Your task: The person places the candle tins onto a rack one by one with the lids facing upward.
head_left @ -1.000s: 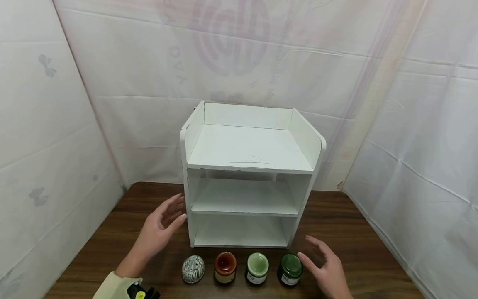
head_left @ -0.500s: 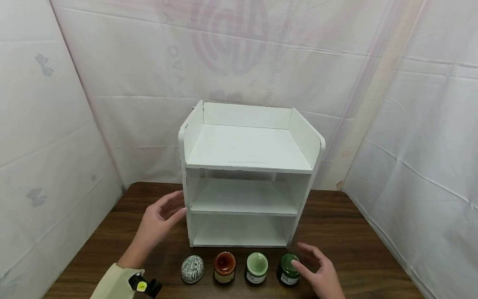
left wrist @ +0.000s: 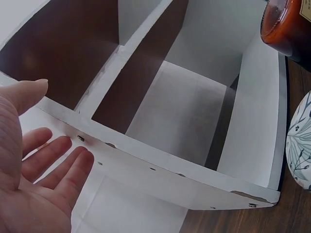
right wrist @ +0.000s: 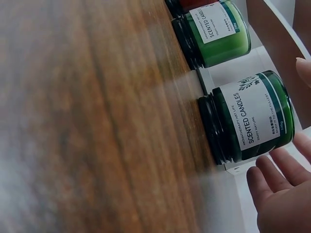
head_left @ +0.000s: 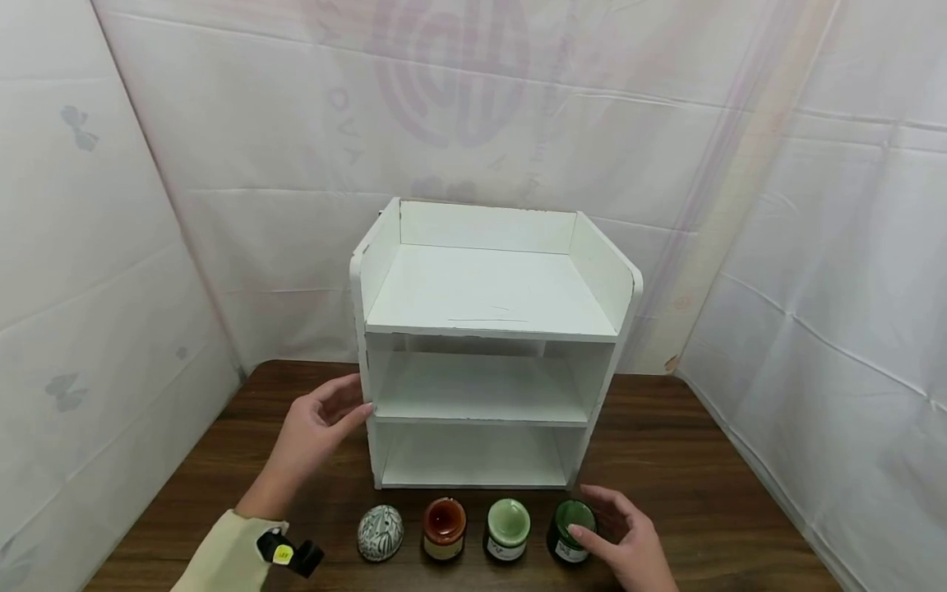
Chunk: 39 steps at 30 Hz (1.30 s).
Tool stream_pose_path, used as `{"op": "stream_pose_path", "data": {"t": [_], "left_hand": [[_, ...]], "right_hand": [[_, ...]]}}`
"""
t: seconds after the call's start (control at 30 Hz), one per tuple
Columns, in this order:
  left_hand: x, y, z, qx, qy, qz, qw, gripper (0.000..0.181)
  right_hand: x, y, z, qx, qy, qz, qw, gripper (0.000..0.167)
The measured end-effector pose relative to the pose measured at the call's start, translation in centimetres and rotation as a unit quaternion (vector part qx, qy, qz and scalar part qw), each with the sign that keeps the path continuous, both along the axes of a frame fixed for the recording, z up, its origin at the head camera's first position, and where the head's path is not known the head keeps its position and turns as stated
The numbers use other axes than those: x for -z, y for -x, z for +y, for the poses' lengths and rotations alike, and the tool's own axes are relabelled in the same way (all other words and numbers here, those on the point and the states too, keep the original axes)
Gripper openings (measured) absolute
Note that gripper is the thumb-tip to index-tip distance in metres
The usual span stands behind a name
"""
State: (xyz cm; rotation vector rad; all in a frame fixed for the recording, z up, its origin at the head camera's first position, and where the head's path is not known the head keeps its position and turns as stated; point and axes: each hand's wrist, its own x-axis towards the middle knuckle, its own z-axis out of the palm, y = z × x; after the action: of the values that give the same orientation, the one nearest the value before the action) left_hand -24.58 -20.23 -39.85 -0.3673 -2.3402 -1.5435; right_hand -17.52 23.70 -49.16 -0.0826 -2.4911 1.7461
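Outside the left panel of a white shelf unit [head_left: 491, 288] is my left hand [head_left: 314, 427], fingers extended along the panel and thumb at its front edge. In the left wrist view a gap shows between thumb and panel. My right hand [head_left: 625, 538] is around the right side of a dark green scented candle jar [head_left: 573, 526], thumb over its near side and fingers beside it. The right wrist view shows the jar [right wrist: 252, 116] upside down on its black lid, between thumb and loosely bent fingers; firm contact cannot be made out.
In a row left of the dark green jar stand a light green candle jar [head_left: 508, 529], an amber candle jar [head_left: 445, 529] and a rounded leaf-patterned object [head_left: 381, 533]. They sit on a brown wooden table [head_left: 710, 477] before the shelf. White sheets [head_left: 281, 164] hang around.
My right hand has moved left, bringing its thumb over the dark green jar. My left hand has shifted slightly up and right, closer against the shelf's side panel.
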Motion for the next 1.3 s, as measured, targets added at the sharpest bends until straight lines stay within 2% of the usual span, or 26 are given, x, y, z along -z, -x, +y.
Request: {"op": "stream_pose_path", "data": {"t": [0.33, 0.73, 1.03, 1.3], "left_hand": [[-0.2, 0.4, -0.5, -0.005, 0.013, -0.003, 0.9999, 0.048], [-0.3, 0.5, -0.8, -0.002, 0.01, -0.006, 0.9999, 0.047], [-0.4, 0.5, -0.7, -0.002, 0.01, -0.005, 0.9999, 0.047], [-0.3, 0.5, -0.7, -0.003, 0.009, -0.004, 0.9999, 0.047]], "right_hand": [[0.3, 0.1, 0.1, -0.031, 0.038, -0.007, 0.9988, 0.056], [0.7, 0.3, 0.4, -0.097, 0.028, -0.013, 0.9948, 0.065], [0.5, 0.4, 0.9, -0.17, 0.023, -0.016, 0.9851, 0.073], [0.6, 1.2, 1.8, -0.235, -0.001, -0.024, 0.9717, 0.079]]}}
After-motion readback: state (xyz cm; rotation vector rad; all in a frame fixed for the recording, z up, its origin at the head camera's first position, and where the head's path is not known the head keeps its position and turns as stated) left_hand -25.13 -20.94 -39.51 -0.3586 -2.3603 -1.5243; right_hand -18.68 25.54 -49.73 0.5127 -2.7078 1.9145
